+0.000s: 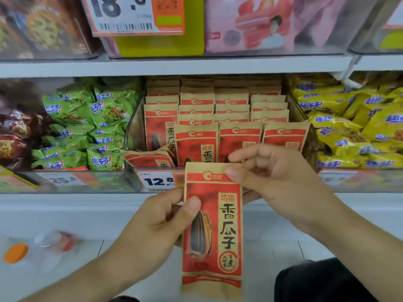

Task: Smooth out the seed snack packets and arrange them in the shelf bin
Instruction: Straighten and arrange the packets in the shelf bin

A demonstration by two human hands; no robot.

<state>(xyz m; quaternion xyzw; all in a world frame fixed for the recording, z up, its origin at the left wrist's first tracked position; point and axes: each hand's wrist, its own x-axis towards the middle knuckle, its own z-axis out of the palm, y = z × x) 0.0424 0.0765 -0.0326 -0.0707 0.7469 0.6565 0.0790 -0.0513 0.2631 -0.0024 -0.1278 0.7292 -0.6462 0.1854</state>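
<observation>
I hold one red-and-tan seed packet (214,227) upright in front of the shelf, below the bin. My left hand (161,221) pinches its left edge near the middle, thumb on the front. My right hand (270,175) pinches its top right corner. The clear shelf bin (133,131) behind holds several rows of the same packets (239,140) standing upright. One packet (148,159) lies tipped over at the bin's front left.
Green snack bags (87,125) fill the bin to the left, yellow bags (353,127) the bin to the right. A price tag reading 12.8 (158,180) sits on the bin front. An upper shelf (174,64) runs overhead. Bottles (32,251) stand low at left.
</observation>
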